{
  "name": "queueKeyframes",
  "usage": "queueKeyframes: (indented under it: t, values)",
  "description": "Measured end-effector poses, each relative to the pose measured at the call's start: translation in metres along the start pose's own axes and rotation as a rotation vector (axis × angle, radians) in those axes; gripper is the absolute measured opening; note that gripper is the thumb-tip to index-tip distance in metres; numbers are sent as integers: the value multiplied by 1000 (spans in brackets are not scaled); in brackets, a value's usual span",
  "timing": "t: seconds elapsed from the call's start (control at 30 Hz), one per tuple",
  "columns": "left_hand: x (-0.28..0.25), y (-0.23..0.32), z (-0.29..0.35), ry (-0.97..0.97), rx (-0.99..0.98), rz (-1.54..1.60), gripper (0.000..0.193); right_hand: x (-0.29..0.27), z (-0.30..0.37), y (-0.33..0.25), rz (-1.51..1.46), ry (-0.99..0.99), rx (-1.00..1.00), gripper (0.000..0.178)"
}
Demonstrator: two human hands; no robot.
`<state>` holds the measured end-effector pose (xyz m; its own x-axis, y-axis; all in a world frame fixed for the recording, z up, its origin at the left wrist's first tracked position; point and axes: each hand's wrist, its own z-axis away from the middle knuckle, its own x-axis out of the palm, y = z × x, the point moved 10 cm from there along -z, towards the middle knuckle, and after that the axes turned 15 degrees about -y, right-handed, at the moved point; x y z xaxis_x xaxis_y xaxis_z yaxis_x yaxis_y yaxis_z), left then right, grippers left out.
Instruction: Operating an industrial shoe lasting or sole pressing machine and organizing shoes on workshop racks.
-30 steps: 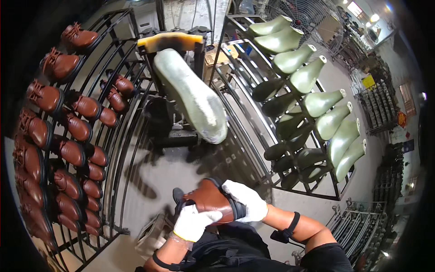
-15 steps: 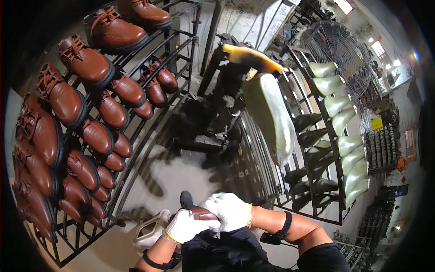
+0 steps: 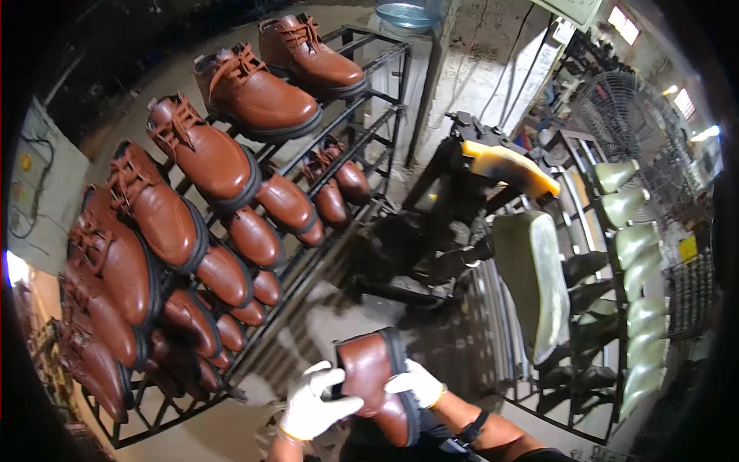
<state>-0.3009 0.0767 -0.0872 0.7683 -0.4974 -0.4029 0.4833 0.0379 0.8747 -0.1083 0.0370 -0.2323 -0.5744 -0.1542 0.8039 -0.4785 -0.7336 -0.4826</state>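
A brown leather ankle shoe (image 3: 372, 377) with a black sole is in front of me at the lower middle, its toe pointing down toward my lap. My right hand (image 3: 417, 383), in a white glove, is closed on its sole side, with fingers reaching over onto the leather. On the shoe's other side, my left hand (image 3: 314, 402), gloved too, has fingers and thumb spread. Its thumb lies against the upper or very close to it. The shoe's far underside is hidden.
On the left a black metal rack (image 3: 362, 115) carries rows of brown lace-up shoes (image 3: 204, 162). Ahead stands a dark machine (image 3: 416, 254) with a yellow-orange pad (image 3: 508, 165) and a large pale green shoe form (image 3: 531, 285). A second rack to the right holds several green forms (image 3: 645, 323).
The shoe, mostly covered by both hands before, is now turned with its side showing. My left hand has loosened and spread; my right has shifted to the sole side. The view has swung left.
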Motion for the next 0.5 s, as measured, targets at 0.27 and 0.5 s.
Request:
queueKeyframes:
  t: [0.27,0.5]
  values:
    - [1,-106,-81,214,-397,337,32,-102,-56,-11,295,400,67,86]
    - [-127,-191,-219,671,-159,-312,44,-199,85,40,260,700,319,42]
